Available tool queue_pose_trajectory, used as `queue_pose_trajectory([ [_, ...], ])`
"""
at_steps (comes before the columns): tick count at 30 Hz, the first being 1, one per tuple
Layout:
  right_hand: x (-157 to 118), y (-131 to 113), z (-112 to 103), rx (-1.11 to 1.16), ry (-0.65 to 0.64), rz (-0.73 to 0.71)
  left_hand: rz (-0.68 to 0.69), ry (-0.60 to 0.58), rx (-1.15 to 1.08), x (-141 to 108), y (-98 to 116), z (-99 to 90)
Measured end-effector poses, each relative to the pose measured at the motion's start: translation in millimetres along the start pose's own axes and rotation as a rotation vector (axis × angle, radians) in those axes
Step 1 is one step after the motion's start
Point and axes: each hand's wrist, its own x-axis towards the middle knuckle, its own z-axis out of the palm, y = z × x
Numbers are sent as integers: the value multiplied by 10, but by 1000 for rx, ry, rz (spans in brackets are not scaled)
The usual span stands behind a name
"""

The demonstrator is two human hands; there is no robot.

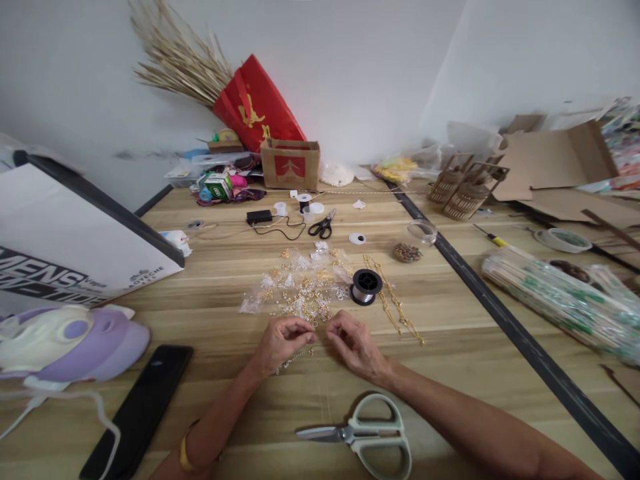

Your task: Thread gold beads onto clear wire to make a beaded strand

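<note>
My left hand (287, 341) is closed, thumb and fingertips pinched together; what it holds is too small to name. A short beaded chain (298, 358) lies just below its fingers. Facing it across a small gap, my right hand (356, 347) has its fingers curled in a pinch, with any held item too small to make out. Thin clear line (325, 403) runs down the table below the hands. Beyond the fingertips spread small gold and silver findings (307, 300) and little plastic bags. A black spool of wire (367, 287) stands beside gold chains (395, 307).
White-handled scissors (379, 433) lie nearest me, with a black phone (143, 407) at left. Black scissors (323, 227) and a jar of beads (409, 250) sit farther back. Wrapped sticks (555, 297) are at right, a large white box (75, 233) at left.
</note>
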Motion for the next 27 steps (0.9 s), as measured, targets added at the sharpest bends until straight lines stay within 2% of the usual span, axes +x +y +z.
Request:
queue_pose_trajectory([
  [12,10,-41,-8,-91,-24,-101,17,-72,30,-3,-25,5],
  [27,15,-43,-2,-94,-19,-123,43,-93,94,-9,-2,13],
])
